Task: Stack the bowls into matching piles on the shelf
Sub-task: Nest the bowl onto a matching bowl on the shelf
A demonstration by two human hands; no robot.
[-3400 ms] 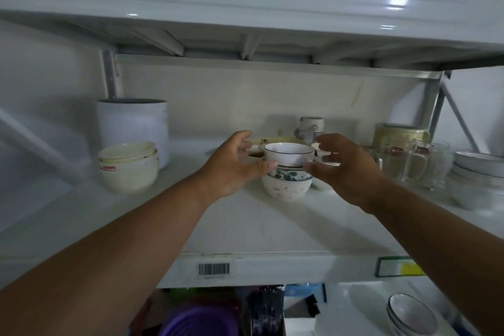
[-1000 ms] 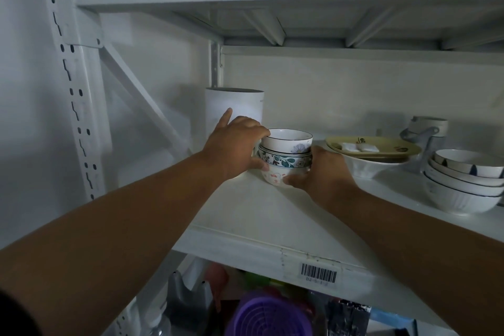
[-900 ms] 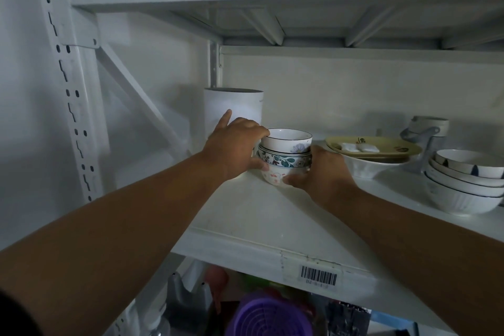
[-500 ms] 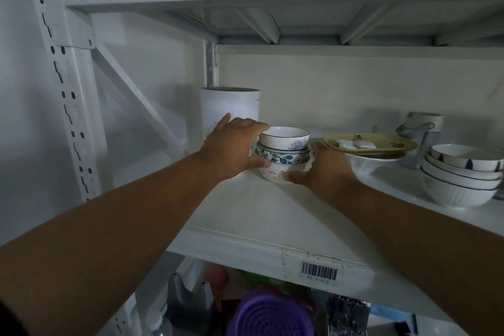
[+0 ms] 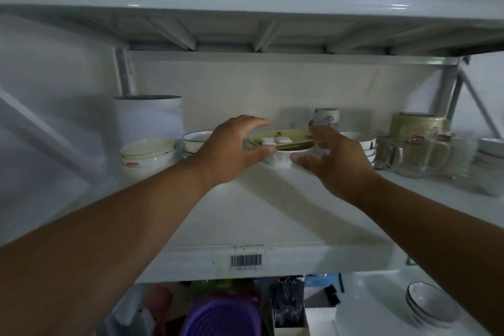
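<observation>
A white bowl point(image 5: 283, 159) stands mid-shelf with a yellow-green plate point(image 5: 283, 137) lying on it; small white pieces sit on the plate. My left hand point(image 5: 234, 150) is at the bowl's left side, fingers spread, thumb at its wall. My right hand point(image 5: 332, 161) is spread at the bowl's right side, thumb by its base. Neither hand holds anything. A small stack of patterned bowls point(image 5: 195, 139) stands behind my left hand, beside a cream bowl stack point(image 5: 148, 154). A stack of white bowls with dark marks point(image 5: 366, 146) is partly hidden behind my right hand.
A tall white cylinder point(image 5: 148, 117) stands at the back left. A white mug point(image 5: 326, 117), glass mugs point(image 5: 409, 157), a gold tin point(image 5: 417, 123) and more white bowls point(image 5: 491, 144) fill the right. The lower shelf holds bowls point(image 5: 431, 305) and a purple basket point(image 5: 221, 319).
Both hands let go of the small patterned stack, left beside the cream bowls, and moved right to the white bowl under the plate. The view swung right.
</observation>
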